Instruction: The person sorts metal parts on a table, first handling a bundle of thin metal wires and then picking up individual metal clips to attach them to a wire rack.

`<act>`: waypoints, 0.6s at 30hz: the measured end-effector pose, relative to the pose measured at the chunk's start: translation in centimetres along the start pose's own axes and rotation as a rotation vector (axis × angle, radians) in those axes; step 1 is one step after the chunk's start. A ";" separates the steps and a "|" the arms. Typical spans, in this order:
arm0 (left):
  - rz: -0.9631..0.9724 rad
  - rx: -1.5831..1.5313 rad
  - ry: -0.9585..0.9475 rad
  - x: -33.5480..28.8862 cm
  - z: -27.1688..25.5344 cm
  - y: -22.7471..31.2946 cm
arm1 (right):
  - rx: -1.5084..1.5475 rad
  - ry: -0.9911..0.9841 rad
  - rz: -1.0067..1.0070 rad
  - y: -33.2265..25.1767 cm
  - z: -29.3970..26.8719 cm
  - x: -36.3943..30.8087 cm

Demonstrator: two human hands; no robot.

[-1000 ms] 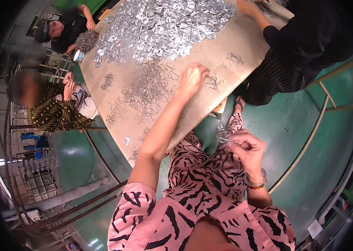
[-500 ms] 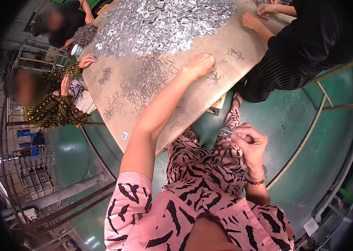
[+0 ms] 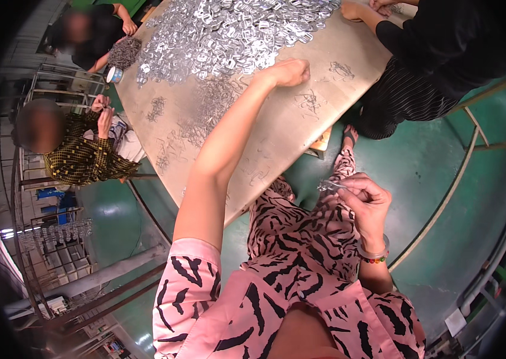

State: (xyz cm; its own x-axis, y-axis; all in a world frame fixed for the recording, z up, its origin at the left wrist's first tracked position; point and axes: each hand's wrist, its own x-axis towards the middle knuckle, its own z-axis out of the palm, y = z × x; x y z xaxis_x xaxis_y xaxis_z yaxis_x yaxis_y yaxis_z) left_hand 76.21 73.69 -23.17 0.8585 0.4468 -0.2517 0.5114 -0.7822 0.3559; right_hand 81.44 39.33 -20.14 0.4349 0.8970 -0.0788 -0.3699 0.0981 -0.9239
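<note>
My left hand (image 3: 288, 72) reaches far out over the worn table (image 3: 277, 137), fingers curled down onto the tabletop at the near edge of a big heap of small shiny metal pieces (image 3: 229, 33). Whether it grips a piece I cannot tell. My right hand (image 3: 365, 200) stays over my lap, pinching a small bunch of metal pieces (image 3: 328, 186) between thumb and fingers. A beaded bracelet sits on that wrist.
Three other people sit around the table: one in a yellow patterned top (image 3: 82, 158) at the left, one in black (image 3: 94, 36) at the far left corner, one in black with a striped skirt (image 3: 420, 66) at the right. Green floor, metal railing (image 3: 462, 179) right.
My left arm has stretched further out across the table toward the heap. The right hand with its pieces has stayed over my lap.
</note>
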 end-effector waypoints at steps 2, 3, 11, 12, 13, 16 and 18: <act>0.020 -0.080 -0.039 -0.3 -1.1 -0.6 | 0.027 -0.005 -0.033 -0.1 -0.1 0.3; -0.006 -0.092 -0.018 -0.7 -1.3 -0.8 | 0.026 -0.001 -0.026 -0.1 -0.2 0.4; 0.023 0.013 0.208 -4.2 3.1 -0.4 | -0.015 -0.006 -0.080 -0.5 -0.1 0.3; 0.021 0.010 0.226 -4.5 3.9 -0.1 | -0.031 -0.004 -0.101 -0.5 -0.1 0.2; -0.005 0.063 0.288 -4.9 4.7 0.2 | -0.039 -0.020 -0.094 -0.5 0.0 0.1; -0.064 0.146 0.440 -5.7 6.5 0.9 | -0.038 -0.026 -0.081 -0.5 0.0 -0.3; -0.038 0.221 0.509 -6.3 6.9 1.3 | -0.095 0.007 -0.149 -0.4 0.1 -0.7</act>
State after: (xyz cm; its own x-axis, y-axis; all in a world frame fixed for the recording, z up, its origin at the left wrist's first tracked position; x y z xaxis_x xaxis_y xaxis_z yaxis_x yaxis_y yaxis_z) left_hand 71.19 66.88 -27.38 0.7777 0.5867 0.2259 0.5691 -0.8096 0.1436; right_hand 81.16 38.72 -19.67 0.4854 0.8722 0.0595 -0.2216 0.1886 -0.9567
